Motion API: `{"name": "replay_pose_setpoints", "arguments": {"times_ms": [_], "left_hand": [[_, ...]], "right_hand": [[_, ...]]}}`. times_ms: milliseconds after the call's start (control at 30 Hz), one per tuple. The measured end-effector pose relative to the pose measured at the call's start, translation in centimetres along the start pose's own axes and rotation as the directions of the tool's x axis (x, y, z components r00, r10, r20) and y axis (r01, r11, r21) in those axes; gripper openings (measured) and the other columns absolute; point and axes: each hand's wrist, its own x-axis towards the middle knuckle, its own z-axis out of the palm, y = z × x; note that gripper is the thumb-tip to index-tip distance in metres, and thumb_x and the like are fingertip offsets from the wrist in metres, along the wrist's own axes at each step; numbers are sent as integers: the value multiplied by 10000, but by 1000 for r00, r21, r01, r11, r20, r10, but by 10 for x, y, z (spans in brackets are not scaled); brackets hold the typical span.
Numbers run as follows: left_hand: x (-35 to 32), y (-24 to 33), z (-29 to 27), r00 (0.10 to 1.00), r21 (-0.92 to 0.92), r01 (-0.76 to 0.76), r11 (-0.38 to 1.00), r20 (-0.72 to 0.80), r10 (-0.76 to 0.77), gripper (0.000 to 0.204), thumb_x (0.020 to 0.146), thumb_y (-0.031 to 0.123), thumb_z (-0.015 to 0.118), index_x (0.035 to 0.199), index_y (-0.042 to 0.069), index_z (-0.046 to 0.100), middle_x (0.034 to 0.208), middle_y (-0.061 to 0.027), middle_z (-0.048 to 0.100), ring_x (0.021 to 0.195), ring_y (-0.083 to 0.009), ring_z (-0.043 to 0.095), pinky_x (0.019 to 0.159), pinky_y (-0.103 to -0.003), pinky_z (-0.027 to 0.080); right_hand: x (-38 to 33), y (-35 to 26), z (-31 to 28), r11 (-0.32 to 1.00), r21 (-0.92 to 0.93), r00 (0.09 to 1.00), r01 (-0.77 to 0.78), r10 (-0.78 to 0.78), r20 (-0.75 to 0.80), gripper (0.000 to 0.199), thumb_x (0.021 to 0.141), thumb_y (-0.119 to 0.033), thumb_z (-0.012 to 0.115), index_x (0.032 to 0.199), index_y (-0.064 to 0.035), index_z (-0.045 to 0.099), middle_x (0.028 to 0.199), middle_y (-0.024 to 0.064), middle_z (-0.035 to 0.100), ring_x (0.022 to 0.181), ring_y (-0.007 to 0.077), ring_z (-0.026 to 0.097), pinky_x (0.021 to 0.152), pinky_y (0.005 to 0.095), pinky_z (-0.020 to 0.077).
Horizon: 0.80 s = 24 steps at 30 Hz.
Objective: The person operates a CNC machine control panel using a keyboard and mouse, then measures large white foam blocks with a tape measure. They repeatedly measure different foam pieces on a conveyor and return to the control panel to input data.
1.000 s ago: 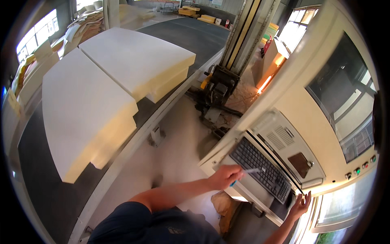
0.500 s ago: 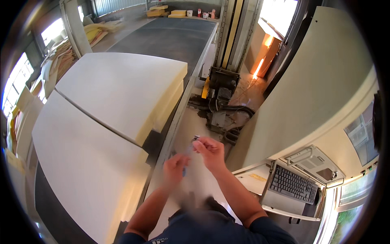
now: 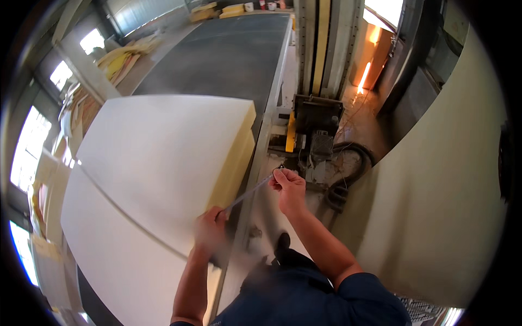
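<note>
A narrow pale tape [image 3: 249, 193] is drawn taut between my two hands. My right hand [image 3: 290, 190] pinches its far end beside a small dark piece, above the gap between the table and the machine. Lower and to the left, my left hand [image 3: 210, 228] is closed on the other end, slightly blurred, over the edge of the foam. Two thick foam blocks, a farther one [image 3: 168, 141] and a nearer one [image 3: 117, 244], lie side by side with white tops and yellowish sides; a narrow slit parts them.
Under the foam runs a long dark table [image 3: 217, 60] with a metal edge rail [image 3: 261, 141]. A motor unit [image 3: 321, 122] stands beside a tall upright post, with dark hoses [image 3: 353, 168] below. A large beige cabinet [image 3: 429, 206] curves along my right. Foam offcuts [image 3: 128, 57] are piled at the left.
My view has shifted toward the foam. My left hand has moved over the foam's edge and the hands are farther apart, with the tape stretched between them. The keyboard has mostly left view.
</note>
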Motion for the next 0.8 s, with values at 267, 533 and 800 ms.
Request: {"name": "replay_pose_setpoints", "arguments": {"times_ms": [267, 533, 800], "left_hand": [[238, 32, 35, 966, 242, -260, 935, 48, 256, 116, 881, 92, 613, 798, 110, 692, 815, -101, 663, 766, -323, 654, 685, -425, 531], [561, 28, 130, 950, 811, -300, 502, 305, 74, 201, 904, 212, 559, 860, 128, 736, 911, -123, 717, 883, -343, 684, 754, -461, 546], [748, -34, 335, 857, 887, -445, 122, 461, -229, 213, 856, 206, 617, 922, 44, 738, 956, -202, 719, 927, -380, 691, 776, -453, 549]], "right_hand": [[133, -27, -61, 967, -149, 968, -206, 179, -177, 183, 932, -173, 685, 969, 4, 714, 854, 76, 705, 713, 133, 636, 662, 276, 508], [184, 71, -199, 910, -140, 854, -390, 300, -426, 179, 931, -129, 673, 996, 35, 705, 859, 71, 700, 741, 116, 639, 651, 237, 509], [229, 273, -287, 686, -184, 668, -704, 552, -498, 209, 910, -154, 675, 1028, 15, 708, 836, 55, 713, 727, 118, 660, 666, 264, 524]]}}
